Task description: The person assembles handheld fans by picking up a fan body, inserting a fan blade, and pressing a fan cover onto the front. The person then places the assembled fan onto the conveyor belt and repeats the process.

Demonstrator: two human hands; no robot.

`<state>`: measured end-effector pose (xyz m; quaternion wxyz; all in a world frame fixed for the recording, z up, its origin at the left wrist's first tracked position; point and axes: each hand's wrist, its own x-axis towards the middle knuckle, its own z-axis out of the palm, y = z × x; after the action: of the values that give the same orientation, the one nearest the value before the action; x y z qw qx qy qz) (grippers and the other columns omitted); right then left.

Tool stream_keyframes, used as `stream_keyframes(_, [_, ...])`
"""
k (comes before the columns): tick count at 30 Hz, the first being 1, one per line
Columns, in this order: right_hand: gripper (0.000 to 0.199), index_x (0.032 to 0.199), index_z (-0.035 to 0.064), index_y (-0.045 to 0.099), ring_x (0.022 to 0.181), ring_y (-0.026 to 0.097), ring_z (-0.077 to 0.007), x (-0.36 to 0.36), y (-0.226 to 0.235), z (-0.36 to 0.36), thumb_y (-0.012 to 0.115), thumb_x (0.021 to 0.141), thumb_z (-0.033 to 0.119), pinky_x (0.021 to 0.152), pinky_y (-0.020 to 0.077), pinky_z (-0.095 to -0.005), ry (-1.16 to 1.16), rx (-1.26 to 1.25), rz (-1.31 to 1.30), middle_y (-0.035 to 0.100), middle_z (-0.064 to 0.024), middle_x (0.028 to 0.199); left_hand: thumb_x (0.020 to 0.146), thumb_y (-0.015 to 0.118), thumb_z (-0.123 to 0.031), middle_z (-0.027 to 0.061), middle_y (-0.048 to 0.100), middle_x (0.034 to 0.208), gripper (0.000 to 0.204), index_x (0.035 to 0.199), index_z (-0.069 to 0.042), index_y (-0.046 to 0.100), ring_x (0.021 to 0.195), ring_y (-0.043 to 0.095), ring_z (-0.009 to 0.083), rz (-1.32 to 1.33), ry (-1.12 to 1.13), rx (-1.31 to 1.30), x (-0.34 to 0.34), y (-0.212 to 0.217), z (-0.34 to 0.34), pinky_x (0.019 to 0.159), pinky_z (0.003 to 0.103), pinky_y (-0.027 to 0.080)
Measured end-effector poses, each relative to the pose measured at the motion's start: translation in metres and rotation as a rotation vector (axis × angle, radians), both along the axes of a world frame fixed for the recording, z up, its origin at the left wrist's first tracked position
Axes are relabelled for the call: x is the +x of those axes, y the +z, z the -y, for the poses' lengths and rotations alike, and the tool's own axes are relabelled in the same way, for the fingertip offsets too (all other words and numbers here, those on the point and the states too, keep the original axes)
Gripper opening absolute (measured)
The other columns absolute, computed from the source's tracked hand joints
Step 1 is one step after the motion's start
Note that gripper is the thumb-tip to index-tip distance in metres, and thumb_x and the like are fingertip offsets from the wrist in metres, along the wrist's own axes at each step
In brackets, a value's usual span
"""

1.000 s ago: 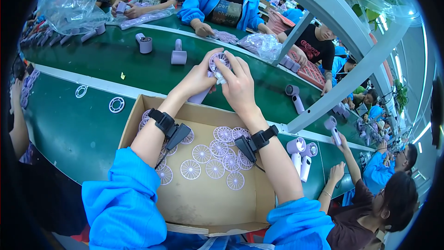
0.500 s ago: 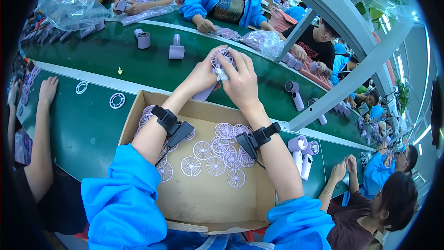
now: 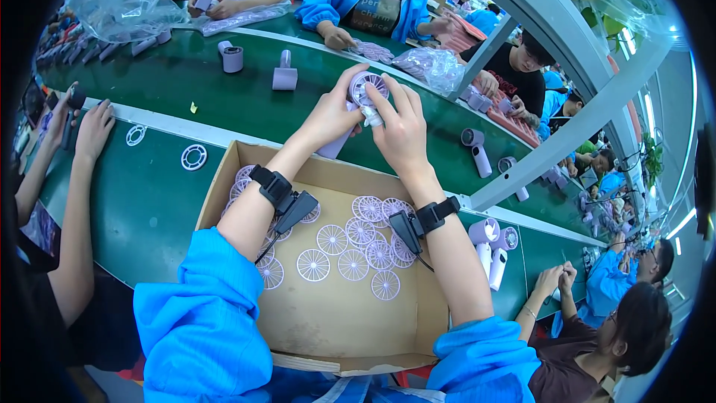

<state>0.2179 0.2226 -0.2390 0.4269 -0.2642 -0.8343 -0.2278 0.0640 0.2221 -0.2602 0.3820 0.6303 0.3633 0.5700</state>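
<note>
Together, left hand (image 3: 328, 116) and right hand (image 3: 403, 130) grasp a spoked, round-headed lilac fan (image 3: 358, 89), its half-hidden handle (image 3: 334, 147) seemingly straight.

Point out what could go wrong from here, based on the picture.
The lilac fan in the left hand might slip and hit the cardboard box. The white crumpled material at the right hand could catch on the fan. Some loose spoked discs overlap, so lifting one may drag others.

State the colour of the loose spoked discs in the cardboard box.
Pale purple spoked discs, best seen in the head view.
</note>
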Motion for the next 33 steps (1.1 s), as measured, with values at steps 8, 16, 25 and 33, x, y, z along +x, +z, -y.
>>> stream_keyframes(8, [0.05, 0.111, 0.0092, 0.064, 0.104, 0.054, -0.0327, -0.001, -0.002, -0.001, 0.066, 0.062, -0.003, 0.086, 0.0494, -0.039, -0.004, 0.032, 0.002, 0.057, -0.0158, 0.119, 0.079, 0.052, 0.004, 0.0135, 0.062, 0.1, 0.069, 0.141, -0.019, 0.03, 0.06, 0.062, 0.0164, -0.033, 0.0, -0.023, 0.002, 0.001, 0.001, 0.05, 0.029, 0.05])
stream_keyframes(16, [0.048, 0.11, 0.0085, 0.065, 0.103, 0.054, -0.0325, -0.005, -0.002, 0.002, 0.067, 0.063, -0.002, 0.085, 0.0494, -0.0388, -0.031, 0.019, -0.038, 0.057, -0.0156, 0.117, 0.08, 0.052, 0.003, 0.0149, 0.061, 0.099, 0.07, 0.141, -0.02, 0.028, 0.061, 0.063, 0.019, -0.007, 0.002, -0.012, 0.006, 0.0, 0.002, 0.051, 0.03, 0.05])
stream_keyframes(25, [0.046, 0.111, 0.0094, 0.066, 0.101, 0.055, -0.0328, -0.007, -0.004, 0.003, 0.069, 0.066, 0.0, 0.086, 0.0473, -0.0402, -0.035, -0.013, -0.068, 0.057, -0.0148, 0.116, 0.081, 0.054, 0.001, 0.0158, 0.063, 0.095, 0.07, 0.141, -0.019, 0.027, 0.061, 0.064, 0.0206, -0.013, 0.059, -0.025, 0.008, -0.001, 0.002, 0.051, 0.031, 0.051])
stream_keyframes(33, [0.045, 0.11, 0.0094, 0.066, 0.101, 0.055, -0.0326, -0.008, -0.002, 0.005, 0.07, 0.066, 0.0, 0.085, 0.0477, -0.0396, -0.041, -0.01, -0.07, 0.058, -0.0148, 0.116, 0.082, 0.056, -0.001, 0.0152, 0.063, 0.095, 0.069, 0.141, -0.021, 0.027, 0.062, 0.064, 0.02, -0.016, 0.084, -0.05, 0.009, 0.0, 0.003, 0.051, 0.031, 0.051])
